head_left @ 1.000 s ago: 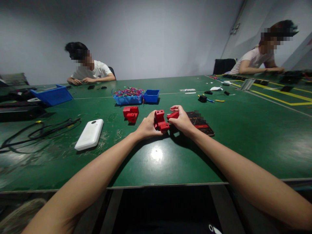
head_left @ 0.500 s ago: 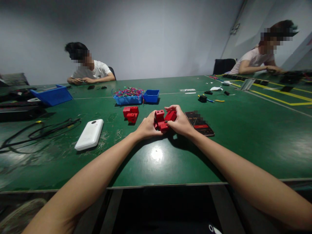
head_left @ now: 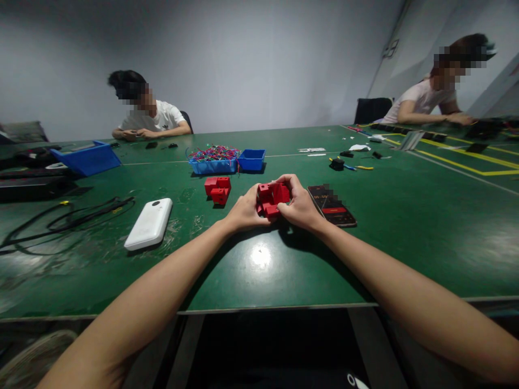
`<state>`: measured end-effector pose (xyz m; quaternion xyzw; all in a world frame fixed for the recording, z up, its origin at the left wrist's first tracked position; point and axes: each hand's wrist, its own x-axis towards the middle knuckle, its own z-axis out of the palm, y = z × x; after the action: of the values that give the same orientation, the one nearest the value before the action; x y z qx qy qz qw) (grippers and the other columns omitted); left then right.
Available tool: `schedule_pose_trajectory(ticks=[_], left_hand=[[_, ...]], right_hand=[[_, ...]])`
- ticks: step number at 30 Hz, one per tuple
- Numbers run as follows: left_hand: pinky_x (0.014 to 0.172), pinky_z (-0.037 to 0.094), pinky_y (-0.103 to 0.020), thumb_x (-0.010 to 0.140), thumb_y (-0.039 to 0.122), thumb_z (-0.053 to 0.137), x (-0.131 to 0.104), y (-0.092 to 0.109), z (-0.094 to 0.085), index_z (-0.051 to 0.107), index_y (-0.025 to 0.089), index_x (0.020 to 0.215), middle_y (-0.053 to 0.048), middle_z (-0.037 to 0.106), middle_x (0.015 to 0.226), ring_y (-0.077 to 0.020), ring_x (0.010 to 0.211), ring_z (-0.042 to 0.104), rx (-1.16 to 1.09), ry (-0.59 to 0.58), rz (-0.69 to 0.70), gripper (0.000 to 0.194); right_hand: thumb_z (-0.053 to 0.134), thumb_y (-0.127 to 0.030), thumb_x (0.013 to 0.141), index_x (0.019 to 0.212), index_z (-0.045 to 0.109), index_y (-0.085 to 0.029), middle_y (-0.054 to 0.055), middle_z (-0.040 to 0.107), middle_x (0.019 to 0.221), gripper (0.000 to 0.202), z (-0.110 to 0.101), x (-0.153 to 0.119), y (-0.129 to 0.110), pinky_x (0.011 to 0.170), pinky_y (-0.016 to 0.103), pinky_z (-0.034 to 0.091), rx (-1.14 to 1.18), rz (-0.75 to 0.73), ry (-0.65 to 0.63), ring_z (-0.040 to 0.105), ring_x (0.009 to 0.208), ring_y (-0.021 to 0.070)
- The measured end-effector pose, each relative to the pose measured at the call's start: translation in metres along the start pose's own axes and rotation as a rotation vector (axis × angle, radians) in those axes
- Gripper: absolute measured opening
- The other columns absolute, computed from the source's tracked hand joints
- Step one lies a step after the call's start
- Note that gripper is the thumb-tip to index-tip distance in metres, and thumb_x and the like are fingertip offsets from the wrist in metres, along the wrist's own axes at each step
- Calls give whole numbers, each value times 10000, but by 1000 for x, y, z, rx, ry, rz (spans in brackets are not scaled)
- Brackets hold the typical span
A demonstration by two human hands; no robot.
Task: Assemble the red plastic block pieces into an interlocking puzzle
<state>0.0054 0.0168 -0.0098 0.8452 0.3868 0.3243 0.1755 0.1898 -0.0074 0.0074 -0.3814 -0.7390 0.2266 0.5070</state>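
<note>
Near the middle of the green table, my left hand [head_left: 246, 209] is closed around the left side of a red block piece [head_left: 267, 201] with stepped faces. My right hand [head_left: 299, 205] grips another red piece [head_left: 281, 192] against the right side of the first one, fingers over its top and thumb in front. Where the two pieces meet is partly covered by my fingers. To the left of my hands, more red blocks [head_left: 218, 189] with small holes rest on the table.
A phone [head_left: 332, 206] lies right of my right hand. Beyond are a blue bin of wires [head_left: 213, 166], a small blue bin [head_left: 252, 160] and pliers [head_left: 351, 166]. A white power bank [head_left: 149, 224] and black cables lie left. Two people sit across.
The red piece in my right hand has moved left and turned, now against the piece in my left hand. The person at the right has shifted their hands.
</note>
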Motion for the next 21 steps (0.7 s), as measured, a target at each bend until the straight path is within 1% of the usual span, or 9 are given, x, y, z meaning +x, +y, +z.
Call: schedule_pose_trajectory(ticks=[2,4,7,11,15,19,21], left_hand=[[933,499,-410,614,438,783,0,0,0,398,211,1288,-101,575,1240,-281,1104,606,0,-2,-3,809],[924,502,-407,617,437,780,0,0,0,405,208,1277,-100,579,1228,-279,1092,610,-2,-4,-6,793],[934,496,-412,609,431,782,0,1,0,403,207,1274,-101,575,1235,-281,1098,606,-6,-6,-7,798],[948,489,-417,612,412,779,0,2,-1,399,209,1280,-104,571,1237,-284,1117,595,-4,-4,-11,795],[942,494,-418,614,412,777,0,2,0,392,208,1287,-106,571,1231,-282,1099,599,-1,4,-11,802],[955,489,-414,626,388,770,0,2,0,389,211,1298,-100,569,1240,-275,1108,596,-7,8,-4,792],[958,487,-413,628,394,771,0,1,0,380,211,1311,-99,566,1250,-273,1111,596,-17,5,4,808]], right_hand=[[520,-77,630,1068,469,-230,61,631,1102,466,0,0,0,913,350,478,16,-23,-2,619,993,214],[525,-78,619,1041,500,-223,74,604,1119,447,0,1,0,924,353,480,-16,-52,18,596,1034,221],[537,-85,604,1006,536,-225,72,577,1097,425,0,1,-1,921,354,490,-54,-82,48,575,1048,228],[537,-84,610,1043,517,-232,50,589,1075,458,1,1,-2,945,353,490,38,-102,43,599,1018,212],[528,-77,613,1043,513,-239,40,611,1069,460,3,0,-3,966,369,474,40,-107,8,601,1044,218],[516,-76,615,1043,518,-236,39,612,1066,457,2,0,-1,961,365,473,86,-118,1,604,1040,211],[514,-79,618,1043,511,-238,39,610,1072,454,1,0,-1,960,362,476,110,-99,-2,607,1042,208]])
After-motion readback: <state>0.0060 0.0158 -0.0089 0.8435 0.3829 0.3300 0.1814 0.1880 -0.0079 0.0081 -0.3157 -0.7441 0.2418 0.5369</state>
